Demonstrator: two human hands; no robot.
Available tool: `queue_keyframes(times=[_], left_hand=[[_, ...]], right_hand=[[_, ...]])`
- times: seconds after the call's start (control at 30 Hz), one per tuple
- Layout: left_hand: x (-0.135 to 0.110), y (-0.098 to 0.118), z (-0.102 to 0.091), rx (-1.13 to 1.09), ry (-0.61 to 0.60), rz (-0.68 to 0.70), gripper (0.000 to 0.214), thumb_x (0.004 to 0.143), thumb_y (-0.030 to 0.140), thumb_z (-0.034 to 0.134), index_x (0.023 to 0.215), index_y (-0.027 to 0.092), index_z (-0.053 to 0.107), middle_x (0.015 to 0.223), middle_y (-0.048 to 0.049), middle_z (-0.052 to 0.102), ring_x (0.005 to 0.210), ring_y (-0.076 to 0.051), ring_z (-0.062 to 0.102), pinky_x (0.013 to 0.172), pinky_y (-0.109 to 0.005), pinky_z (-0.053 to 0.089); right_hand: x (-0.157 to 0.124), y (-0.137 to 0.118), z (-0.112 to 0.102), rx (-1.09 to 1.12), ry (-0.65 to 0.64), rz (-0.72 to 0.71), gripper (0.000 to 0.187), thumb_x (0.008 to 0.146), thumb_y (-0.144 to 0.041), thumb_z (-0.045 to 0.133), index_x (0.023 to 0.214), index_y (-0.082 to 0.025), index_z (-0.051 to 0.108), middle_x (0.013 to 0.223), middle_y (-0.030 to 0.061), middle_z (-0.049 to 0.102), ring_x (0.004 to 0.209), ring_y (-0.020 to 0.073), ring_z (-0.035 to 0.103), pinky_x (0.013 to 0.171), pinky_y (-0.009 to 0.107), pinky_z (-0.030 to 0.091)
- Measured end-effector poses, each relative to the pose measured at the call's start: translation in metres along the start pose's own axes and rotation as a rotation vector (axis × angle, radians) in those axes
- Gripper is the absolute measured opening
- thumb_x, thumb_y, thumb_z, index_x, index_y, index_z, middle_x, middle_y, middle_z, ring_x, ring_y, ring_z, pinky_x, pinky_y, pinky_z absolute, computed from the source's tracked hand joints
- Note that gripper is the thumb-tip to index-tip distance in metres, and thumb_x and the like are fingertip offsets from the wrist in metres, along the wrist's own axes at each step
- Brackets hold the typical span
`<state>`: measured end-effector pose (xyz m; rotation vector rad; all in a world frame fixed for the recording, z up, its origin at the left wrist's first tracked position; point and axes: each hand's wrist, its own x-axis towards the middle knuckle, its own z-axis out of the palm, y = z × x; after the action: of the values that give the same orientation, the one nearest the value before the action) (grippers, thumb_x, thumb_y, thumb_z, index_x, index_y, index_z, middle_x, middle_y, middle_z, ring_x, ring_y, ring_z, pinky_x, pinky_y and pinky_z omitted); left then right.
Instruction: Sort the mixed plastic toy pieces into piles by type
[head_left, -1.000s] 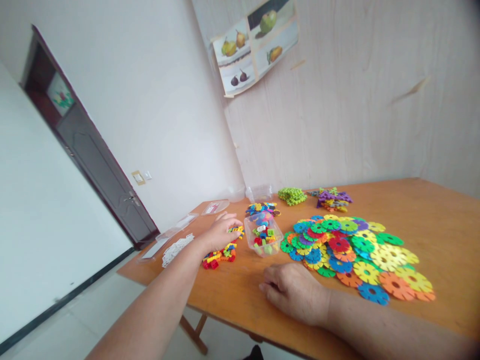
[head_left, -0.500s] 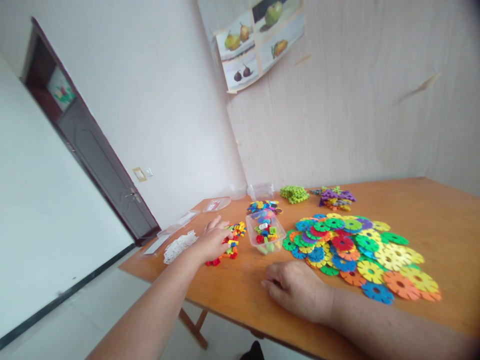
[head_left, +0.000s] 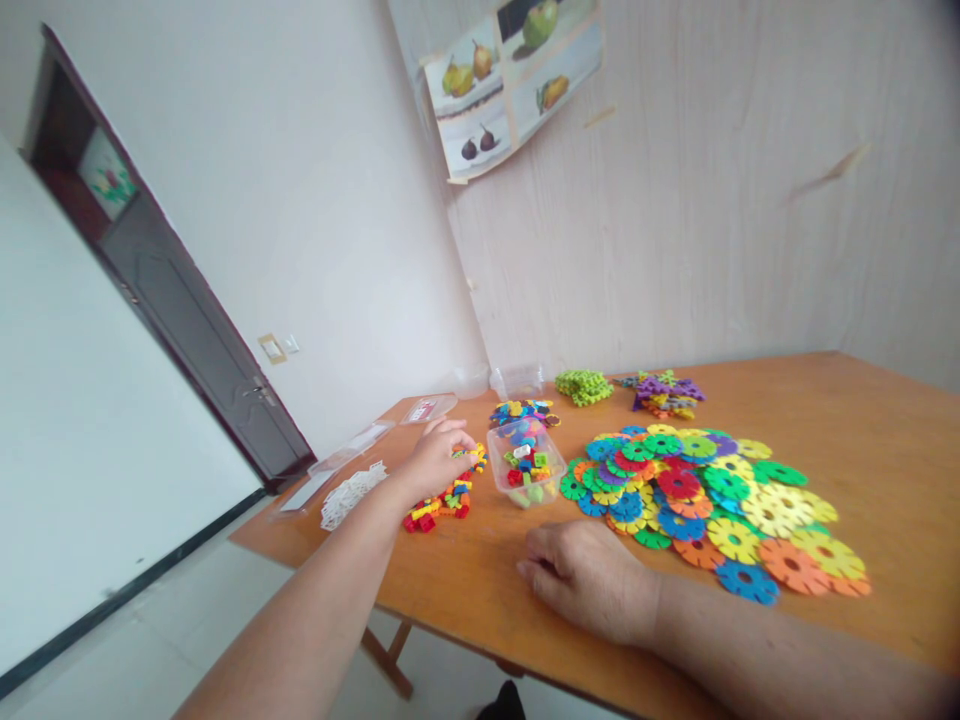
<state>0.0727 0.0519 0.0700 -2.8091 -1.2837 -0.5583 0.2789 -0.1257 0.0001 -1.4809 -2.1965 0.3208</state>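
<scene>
Since half a second ago, the left hand (head_left: 437, 458) has slid a little toward 12 o'clock over the pile of small building bricks (head_left: 444, 497), and more of the pile's near end now shows. That hand lies palm down on the far end of the pile, fingers curled loosely over the bricks; whether it grips any cannot be told. The pile forms a narrow strip on the orange wooden worktop (head_left: 862, 440), its long axis running from 7 o'clock to 1 o'clock, red and yellow bricks at the near end.

Just at 3 o'clock of the pile stands a clear plastic tub (head_left: 526, 464) holding more small bricks. Further toward 3 o'clock spreads a wide patch of flat, notched, many-coloured discs (head_left: 705, 495). The right hand (head_left: 589, 580) rests flat on the worktop at 6 o'clock of the tub, fingers loosely bent, holding nothing.

At 9 o'clock of the pile, near the worktop's left edge, lie a white lattice piece (head_left: 349, 493) and a clear lid (head_left: 337, 465). Bare wood lies open between the two hands and along the near edge.
</scene>
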Motion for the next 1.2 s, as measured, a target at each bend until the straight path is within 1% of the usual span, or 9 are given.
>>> queue_keyframes(times=[0.13,0.23,0.37,0.47,0.6,0.8,0.9,1.0,1.2], left_hand=[[0.013,0.019,0.004,-0.080,-0.008,0.007,0.021,0.081,0.035,0.061,0.094,0.023,0.072,0.137,-0.0077,0.053,0.134,-0.026,0.041,0.115,-0.044,0.027],[0.018,0.032,0.007,-0.122,-0.009,0.039,0.018,0.080,0.033,0.061,0.092,0.024,0.072,0.131,-0.0060,0.058,0.132,-0.025,0.043,0.113,-0.042,0.032],[0.019,0.038,0.001,-0.142,-0.006,0.043,0.021,0.081,0.032,0.059,0.095,0.024,0.073,0.130,-0.0051,0.059,0.129,-0.024,0.046,0.113,-0.041,0.032],[0.017,0.027,-0.010,-0.171,0.005,0.012,0.025,0.083,0.034,0.056,0.097,0.022,0.072,0.127,-0.0052,0.061,0.121,-0.024,0.053,0.108,-0.038,0.038],[0.005,-0.003,-0.020,-0.179,0.024,-0.074,0.026,0.082,0.035,0.054,0.095,0.019,0.070,0.107,-0.0052,0.069,0.103,-0.022,0.062,0.092,-0.034,0.047],[-0.032,-0.040,-0.019,-0.183,-0.049,-0.201,0.023,0.078,0.031,0.052,0.086,0.017,0.069,0.084,-0.0032,0.070,0.077,-0.017,0.063,0.070,-0.027,0.049],[-0.047,-0.049,-0.014,-0.216,-0.072,-0.235,0.023,0.076,0.030,0.054,0.090,0.017,0.067,0.077,-0.0009,0.066,0.071,-0.015,0.060,0.063,-0.024,0.047],[-0.057,-0.053,-0.012,-0.200,-0.126,-0.230,0.030,0.075,0.025,0.053,0.100,0.018,0.067,0.075,0.0010,0.064,0.067,-0.013,0.057,0.061,-0.022,0.045],[-0.061,-0.056,-0.017,0.004,-0.206,-0.140,0.046,0.069,0.013,0.054,0.112,0.024,0.066,0.088,-0.0006,0.064,0.076,-0.014,0.058,0.066,-0.022,0.043]], right_hand=[[-0.001,0.000,0.000,-0.002,0.010,-0.014,0.026,0.090,-0.036,0.048,0.075,-0.020,0.063,0.078,0.0012,0.068,0.065,0.0126,0.055,0.056,0.026,0.028],[-0.001,-0.001,0.000,0.001,0.022,-0.026,0.026,0.090,-0.035,0.047,0.075,-0.021,0.063,0.078,0.0010,0.069,0.066,0.0130,0.056,0.057,0.026,0.028],[-0.001,-0.001,-0.001,0.009,0.005,-0.015,0.027,0.090,-0.035,0.047,0.075,-0.021,0.064,0.079,0.0013,0.069,0.067,0.0135,0.057,0.057,0.026,0.029],[-0.001,-0.001,-0.001,0.008,0.002,-0.009,0.027,0.090,-0.036,0.048,0.074,-0.020,0.063,0.078,0.0013,0.069,0.066,0.0133,0.057,0.056,0.026,0.029],[-0.001,0.000,-0.001,0.002,0.011,-0.016,0.028,0.090,-0.036,0.047,0.074,-0.020,0.063,0.078,0.0018,0.068,0.065,0.0127,0.055,0.057,0.026,0.028],[-0.001,-0.002,-0.002,0.000,0.017,-0.027,0.028,0.090,-0.035,0.047,0.071,-0.020,0.059,0.072,0.0007,0.065,0.061,0.0118,0.052,0.055,0.027,0.025],[-0.001,-0.002,-0.003,-0.002,0.013,-0.029,0.028,0.091,-0.034,0.046,0.070,-0.019,0.058,0.071,0.0005,0.065,0.060,0.0115,0.051,0.054,0.027,0.024],[-0.001,-0.001,-0.002,0.012,0.009,-0.037,0.028,0.091,-0.033,0.045,0.069,-0.020,0.057,0.071,0.0001,0.065,0.060,0.0114,0.051,0.054,0.027,0.025],[-0.001,0.001,0.000,0.016,0.006,-0.030,0.029,0.091,-0.035,0.046,0.069,-0.019,0.055,0.071,0.0005,0.063,0.060,0.0114,0.050,0.055,0.027,0.025]])
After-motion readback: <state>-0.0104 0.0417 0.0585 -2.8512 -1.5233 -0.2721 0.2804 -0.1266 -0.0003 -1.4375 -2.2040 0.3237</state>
